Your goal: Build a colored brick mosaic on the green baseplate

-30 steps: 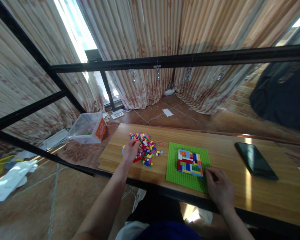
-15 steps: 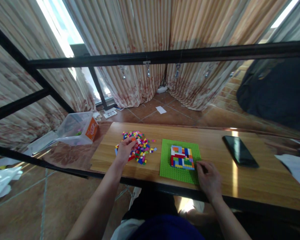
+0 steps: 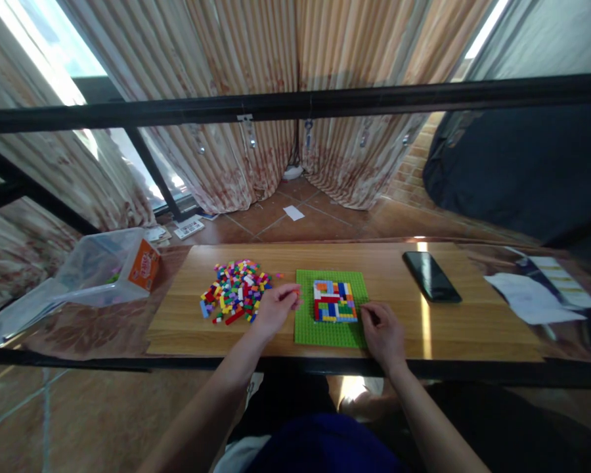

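My left hand (image 3: 276, 309) is closed in a pinch over the left edge of the green baseplate (image 3: 305, 334). A small orange toy brick (image 3: 296, 293) shows at its fingertips. On the plate lies a flat, multicoloured block of joined bricks (image 3: 333, 302), in red, blue, white, yellow and other colours. My right hand (image 3: 385, 334) rests at the plate's right edge, fingers curled and fingertips close to the block's right side. Whatever its fingers may hold is hidden. To the left of the plate, a pile of loose bricks (image 3: 239, 289) spreads over the wooden table.
A black phone (image 3: 431, 276) lies on the right of the wooden table (image 3: 389, 263). Beyond it are white papers (image 3: 526, 299). A clear plastic bin (image 3: 98, 263) with an orange label stands left of the table. A black bar (image 3: 276, 108) crosses ahead, before curtains (image 3: 246, 52).
My left hand has moved right from the brick pile to the baseplate's left edge, pinching a brick. My right hand stays by the plate. The view has turned toward the right.
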The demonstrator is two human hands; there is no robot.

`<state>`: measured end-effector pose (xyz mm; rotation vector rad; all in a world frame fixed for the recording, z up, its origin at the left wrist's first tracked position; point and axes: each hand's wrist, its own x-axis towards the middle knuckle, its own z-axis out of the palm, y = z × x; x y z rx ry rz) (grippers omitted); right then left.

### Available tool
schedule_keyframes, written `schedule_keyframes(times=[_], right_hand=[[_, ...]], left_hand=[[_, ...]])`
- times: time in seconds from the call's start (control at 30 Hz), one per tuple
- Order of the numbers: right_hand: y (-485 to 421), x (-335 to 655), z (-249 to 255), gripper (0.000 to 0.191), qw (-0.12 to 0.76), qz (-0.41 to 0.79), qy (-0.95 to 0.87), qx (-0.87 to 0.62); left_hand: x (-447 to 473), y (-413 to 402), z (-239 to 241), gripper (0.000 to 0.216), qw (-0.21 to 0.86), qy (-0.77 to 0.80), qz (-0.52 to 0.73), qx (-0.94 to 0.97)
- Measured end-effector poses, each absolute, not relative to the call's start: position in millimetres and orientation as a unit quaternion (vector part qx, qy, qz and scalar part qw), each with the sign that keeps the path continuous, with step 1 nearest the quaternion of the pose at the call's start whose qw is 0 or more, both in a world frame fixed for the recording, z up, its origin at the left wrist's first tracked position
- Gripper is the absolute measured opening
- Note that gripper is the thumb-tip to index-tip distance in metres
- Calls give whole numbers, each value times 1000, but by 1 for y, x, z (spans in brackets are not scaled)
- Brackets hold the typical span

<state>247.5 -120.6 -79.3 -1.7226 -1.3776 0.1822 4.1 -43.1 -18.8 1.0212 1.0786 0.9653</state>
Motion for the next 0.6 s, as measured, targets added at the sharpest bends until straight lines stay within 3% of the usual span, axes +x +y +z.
schedule_keyframes(times=[0.37, 0.6], right_hand=[[-119, 246, -80, 20, 463, 69, -557, -686], [-118, 244, -78, 19, 468, 70, -555, -685]], left_hand=[[31, -35, -17, 32, 551, 484, 335, 591], [61, -12, -3, 28, 325, 456, 274, 782]])
